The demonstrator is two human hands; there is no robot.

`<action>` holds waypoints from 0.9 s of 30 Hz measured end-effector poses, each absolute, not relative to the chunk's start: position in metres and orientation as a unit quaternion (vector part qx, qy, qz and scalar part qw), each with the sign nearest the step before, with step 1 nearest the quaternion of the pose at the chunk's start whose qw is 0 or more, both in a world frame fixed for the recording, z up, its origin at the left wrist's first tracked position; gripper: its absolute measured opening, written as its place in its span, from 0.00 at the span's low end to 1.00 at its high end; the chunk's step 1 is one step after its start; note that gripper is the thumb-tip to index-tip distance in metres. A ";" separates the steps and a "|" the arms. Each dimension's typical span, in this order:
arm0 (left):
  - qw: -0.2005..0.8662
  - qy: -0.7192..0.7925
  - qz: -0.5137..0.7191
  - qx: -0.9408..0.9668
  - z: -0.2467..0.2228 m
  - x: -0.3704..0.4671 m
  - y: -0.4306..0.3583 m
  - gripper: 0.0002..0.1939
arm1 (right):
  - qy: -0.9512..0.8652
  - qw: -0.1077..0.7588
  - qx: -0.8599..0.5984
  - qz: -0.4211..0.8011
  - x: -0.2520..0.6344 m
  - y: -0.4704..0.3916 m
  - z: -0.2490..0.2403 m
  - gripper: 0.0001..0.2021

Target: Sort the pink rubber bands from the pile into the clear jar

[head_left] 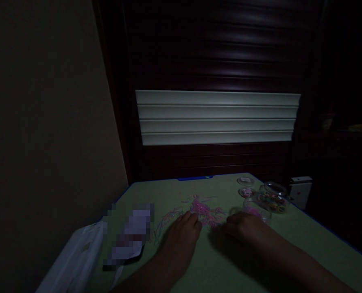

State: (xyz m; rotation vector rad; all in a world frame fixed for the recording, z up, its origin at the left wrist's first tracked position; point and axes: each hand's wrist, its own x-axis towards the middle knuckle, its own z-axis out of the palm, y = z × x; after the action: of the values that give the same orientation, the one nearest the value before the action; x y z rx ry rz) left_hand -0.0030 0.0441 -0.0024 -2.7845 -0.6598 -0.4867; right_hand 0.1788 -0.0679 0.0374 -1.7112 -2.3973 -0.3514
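Observation:
A loose pile of thin pink bands, probably small elastics, lies on the green table, with blue and other pale strands spread to its left. My left hand rests at the near edge of the pile, fingers curled down and pressed together; what they pinch is hidden. To the right of the pile is my right hand, its fingers also closed, their tips in shadow near the strands. Just behind it a clear round container holds more pink bands. Dim light blurs small details.
At the right edge stands a clear jar of multicoloured bands. Behind are a small round dish with pink bits and a clear lid. On the left lie a pixelated object and a white box. The green table has blue edges.

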 end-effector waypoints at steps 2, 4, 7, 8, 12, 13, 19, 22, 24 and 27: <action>0.120 -0.223 -0.167 -0.953 -0.004 -0.003 0.045 0.12 | -0.808 0.087 -0.572 -0.113 0.178 -0.069 0.038 0.07; 0.115 -0.223 -0.164 -0.954 -0.005 -0.003 0.046 0.12 | -0.805 0.088 -0.575 -0.116 0.178 -0.069 0.038 0.07; 0.109 -0.218 -0.167 -0.955 -0.007 -0.003 0.047 0.12 | -0.802 0.090 -0.580 -0.114 0.179 -0.069 0.038 0.07; 0.111 -0.215 -0.169 -0.955 -0.007 -0.003 0.047 0.12 | -0.803 0.090 -0.579 -0.112 0.178 -0.069 0.039 0.07; 0.123 -0.219 -0.168 -0.953 -0.007 -0.003 0.048 0.12 | -0.801 0.087 -0.583 -0.100 0.175 -0.072 0.044 0.07; 0.126 -0.224 -0.166 -0.952 -0.007 -0.003 0.048 0.12 | -0.799 0.087 -0.587 -0.095 0.174 -0.073 0.046 0.08; 0.136 -0.230 -0.163 -0.950 -0.007 -0.003 0.046 0.12 | -0.798 0.087 -0.588 -0.101 0.174 -0.072 0.045 0.08; 0.131 -0.223 -0.162 -0.952 -0.007 -0.004 0.046 0.13 | -0.799 0.079 -0.587 -0.105 0.177 -0.069 0.040 0.08; 0.128 -0.221 -0.157 -0.954 -0.006 -0.003 0.046 0.14 | -0.801 0.074 -0.586 -0.102 0.178 -0.069 0.039 0.08; 0.126 -0.222 -0.157 -0.954 -0.006 -0.003 0.047 0.13 | -0.804 0.080 -0.580 -0.105 0.177 -0.070 0.040 0.07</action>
State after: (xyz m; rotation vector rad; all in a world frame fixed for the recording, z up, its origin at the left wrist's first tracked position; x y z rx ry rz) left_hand -0.0034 0.0468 -0.0064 -2.7781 -0.6454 -0.4568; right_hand 0.1775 -0.0701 0.0398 -1.7337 -2.4039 -0.3152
